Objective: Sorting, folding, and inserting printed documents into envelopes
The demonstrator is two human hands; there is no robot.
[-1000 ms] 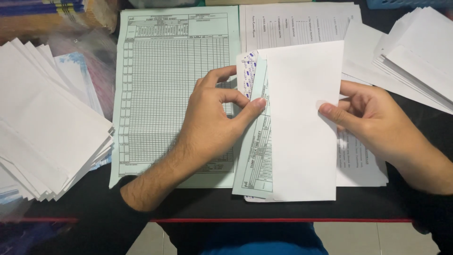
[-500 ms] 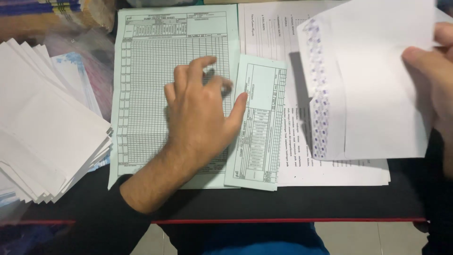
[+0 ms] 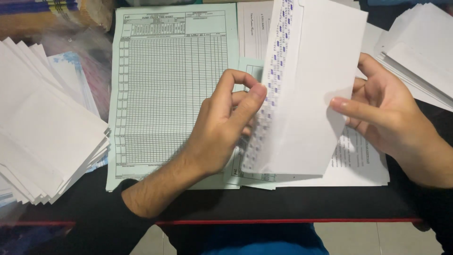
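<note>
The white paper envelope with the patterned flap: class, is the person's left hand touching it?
Touching. The head view shows the left hand with its thumb pressed on the white paper envelope at the patterned flap.

white envelope (image 3: 314, 85), blue-patterned flap; pale green gridded sheet (image 3: 174, 89)

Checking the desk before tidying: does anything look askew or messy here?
Yes: the stack of white envelopes at the left is fanned out unevenly, not squared. The envelope held by the left hand and right hand looks undamaged.

Gridded form (image 3: 170, 94) lies mid-worktop (image 3: 283, 205); envelope stack (image 3: 47, 137) to its left, another stack (image 3: 420, 47) far right. Held envelope (image 3: 306, 94) above folded slip (image 3: 250, 71), between both hands.
</note>
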